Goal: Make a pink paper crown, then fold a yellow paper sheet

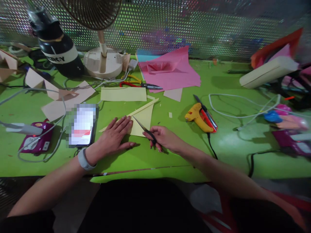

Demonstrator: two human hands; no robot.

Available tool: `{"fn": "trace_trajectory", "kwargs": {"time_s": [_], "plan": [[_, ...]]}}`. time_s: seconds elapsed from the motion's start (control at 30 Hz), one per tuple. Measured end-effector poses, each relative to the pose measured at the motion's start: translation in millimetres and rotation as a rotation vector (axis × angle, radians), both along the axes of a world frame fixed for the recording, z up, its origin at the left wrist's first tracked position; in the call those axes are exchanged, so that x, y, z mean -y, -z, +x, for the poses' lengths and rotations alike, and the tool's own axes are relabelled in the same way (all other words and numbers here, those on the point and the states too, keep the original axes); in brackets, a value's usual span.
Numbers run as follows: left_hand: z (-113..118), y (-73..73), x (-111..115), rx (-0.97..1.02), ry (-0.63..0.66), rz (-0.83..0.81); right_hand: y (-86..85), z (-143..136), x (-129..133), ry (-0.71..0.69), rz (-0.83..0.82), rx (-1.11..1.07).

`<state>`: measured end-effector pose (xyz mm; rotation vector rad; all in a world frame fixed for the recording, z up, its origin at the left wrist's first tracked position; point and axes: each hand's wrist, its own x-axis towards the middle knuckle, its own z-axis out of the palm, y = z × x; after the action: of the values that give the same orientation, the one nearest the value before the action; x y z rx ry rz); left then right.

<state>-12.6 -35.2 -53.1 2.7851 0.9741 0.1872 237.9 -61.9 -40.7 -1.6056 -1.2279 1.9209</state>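
A folded piece of pale yellow paper (143, 118) lies on the green table, a narrow folded strip along its slanting upper edge. My left hand (116, 134) rests flat on its left part with the fingers spread, covering some of it. My right hand (162, 137) grips dark-handled scissors (139, 122) by the handles. Their blades look closed and point up and left, the tip over the paper close to my left fingertips. Behind the folded piece lies a yellow paper strip (123, 94).
A phone (82, 126) lies left of my left hand. To the right are a yellow glue gun (199, 118) and a red cutter (209, 119). Behind are pliers (143, 85), pink paper (175, 71), a fan (103, 63) and a black bottle (60, 48). White cables (239, 115) cross the table.
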Motion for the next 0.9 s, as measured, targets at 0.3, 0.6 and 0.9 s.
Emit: {"fn": "trace_trajectory", "kwargs": {"time_s": [0.3,0.6,0.9], "plan": [[-4.9,-14.3,-18.9,0.074,-0.374,0.117,-4.2,1.0,-0.4,0.028,-0.042,-0.008],[-4.2,-6.0,-26.2,-0.012,-0.295,0.135,-8.1,-0.1,-3.3,0.032,-0.039,-0.010],[-6.7,-7.5,-25.8,-0.060,-0.255,0.119,0.8,2.1,-6.7,0.017,-0.006,-0.029]]}}
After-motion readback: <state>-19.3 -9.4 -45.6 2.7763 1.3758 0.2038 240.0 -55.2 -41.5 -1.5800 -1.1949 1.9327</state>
